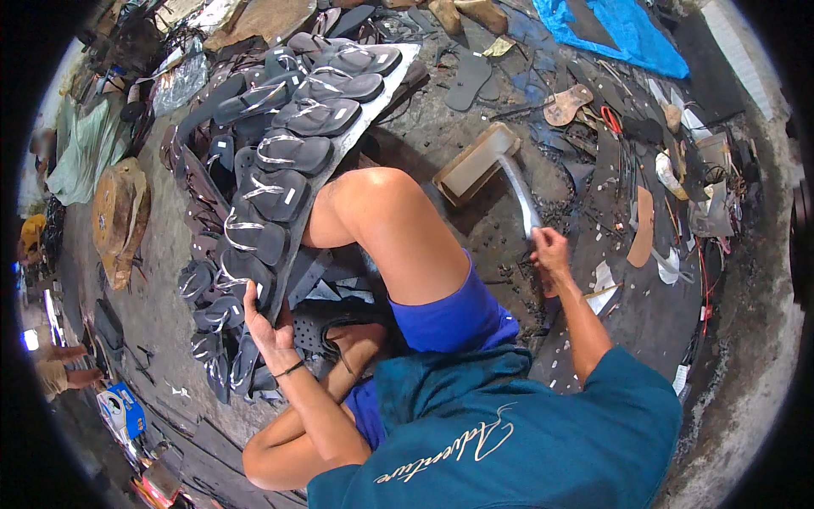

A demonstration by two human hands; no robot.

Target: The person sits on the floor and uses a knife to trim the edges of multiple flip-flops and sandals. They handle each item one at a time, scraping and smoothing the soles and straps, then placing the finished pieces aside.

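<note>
My left hand (264, 324) grips the near end of a long grey board (335, 153) that slants away to the upper right. Rows of dark flip-flops (292, 151) with silver straps lie along the board. My right hand (549, 251) is closed on the handle of a long curved metal blade (519, 193), whose far end rests by a rectangular stone block (475, 163). I sit on the ground in blue shorts, with a bare knee (381, 204) raised between both hands.
More dark sandals (208, 288) are heaped left of the board. Rubber offcuts, brown cardboard soles (642, 227) and red-handled scissors (610, 119) litter the dark mat on the right. A blue tarp (623, 30) lies at the top. Another person's hand (64, 373) shows at far left.
</note>
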